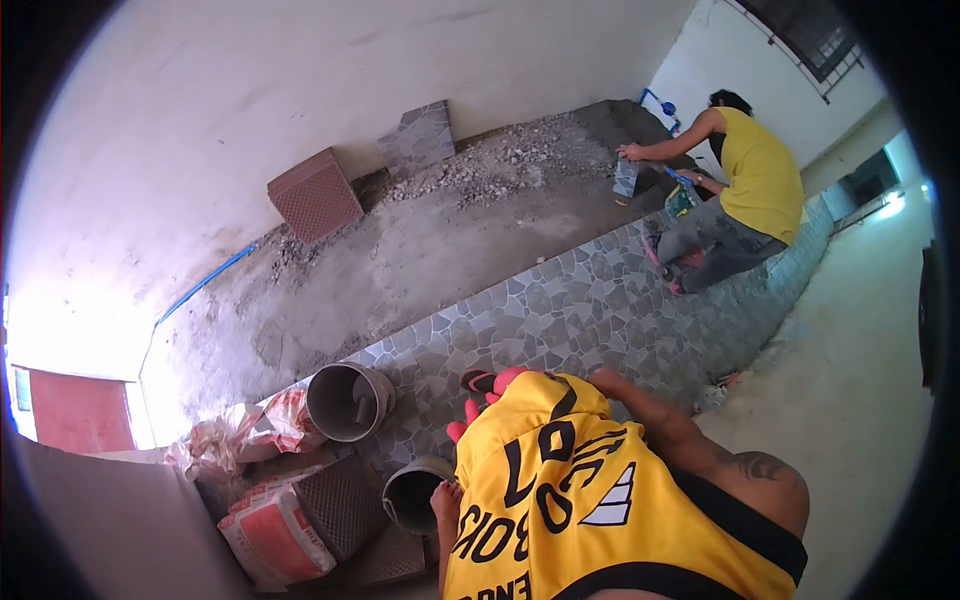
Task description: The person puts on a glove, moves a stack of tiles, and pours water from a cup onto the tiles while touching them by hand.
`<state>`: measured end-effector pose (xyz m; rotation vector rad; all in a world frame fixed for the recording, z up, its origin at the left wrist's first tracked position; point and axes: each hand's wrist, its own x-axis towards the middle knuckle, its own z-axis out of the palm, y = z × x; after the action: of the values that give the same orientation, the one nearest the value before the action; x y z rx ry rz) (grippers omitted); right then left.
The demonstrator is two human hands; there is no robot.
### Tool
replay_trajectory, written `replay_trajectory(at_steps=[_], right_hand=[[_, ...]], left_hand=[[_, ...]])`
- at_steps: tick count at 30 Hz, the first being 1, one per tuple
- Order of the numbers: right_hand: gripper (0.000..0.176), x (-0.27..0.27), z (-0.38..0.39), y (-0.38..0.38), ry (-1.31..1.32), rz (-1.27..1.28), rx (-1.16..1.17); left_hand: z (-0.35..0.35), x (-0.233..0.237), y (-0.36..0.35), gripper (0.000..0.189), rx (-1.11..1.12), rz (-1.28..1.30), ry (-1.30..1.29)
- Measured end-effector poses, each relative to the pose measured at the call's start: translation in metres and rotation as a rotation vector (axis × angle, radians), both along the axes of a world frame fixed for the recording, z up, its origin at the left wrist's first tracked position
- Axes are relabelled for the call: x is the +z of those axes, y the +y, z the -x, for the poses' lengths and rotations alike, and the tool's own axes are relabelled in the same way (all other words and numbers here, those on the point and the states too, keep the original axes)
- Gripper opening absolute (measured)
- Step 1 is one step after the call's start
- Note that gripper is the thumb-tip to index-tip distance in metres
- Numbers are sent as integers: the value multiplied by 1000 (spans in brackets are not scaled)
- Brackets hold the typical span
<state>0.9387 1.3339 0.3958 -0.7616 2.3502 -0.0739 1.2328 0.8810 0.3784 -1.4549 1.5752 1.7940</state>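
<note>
At the lower middle, my left hand (447, 496) is closed at the rim of a dark bucket (408, 508). My right arm reaches forward beside my yellow jersey; my right hand (606, 381) is at the jersey's far edge, its fingers mostly hidden. A larger grey bucket (386, 382), with a grey cylindrical object inside, stands just beyond the dark one. Bright pink material (510, 378) and a dark sandal (478, 380) show past the jersey. Stone-patterned tiles (540, 315) cover the floor ahead.
A co-worker (762, 180) in yellow crouches at upper right, one hand at a small patterned tile (625, 178). Brown tiles (315, 200) and patterned tiles (420, 138) lean near the wall by rubble (500, 165). Red-white sacks (275, 535) and textured tiles (342, 505) are at lower left.
</note>
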Motion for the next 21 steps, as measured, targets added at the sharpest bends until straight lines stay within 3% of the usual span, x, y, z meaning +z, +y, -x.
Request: replay_trajectory(at_steps=[2,3,6,7,8,10,11,14,21], right_hand=[[18,-8,2,-3,141,116,10],[18,4,6,-13,107,99,-65],[20,29,26,-33,-114,86,-435],[23,-1,35,-26,-270,99,-659],[26,-18,42,-22,-429,107,-880],[25,25,45,-41,-502,256,-1114],[25,47,45,-59,-542,327,-1224],[29,36,46,-65,-519,277,-1171],[30,41,56,-83,-517,96,-858]], left_hand=[[-28,-47,5,22,-388,308,159],[-11,-21,7,15,230,-193,-22],[-24,-53,8,18,-520,462,155],[-19,-32,9,23,-456,429,124],[-15,-11,11,25,-566,597,193],[-5,-11,9,28,560,-311,-5],[-7,-13,7,29,577,-310,12],[-22,-18,8,33,649,-299,47],[-73,-34,50,38,794,-341,-36]])
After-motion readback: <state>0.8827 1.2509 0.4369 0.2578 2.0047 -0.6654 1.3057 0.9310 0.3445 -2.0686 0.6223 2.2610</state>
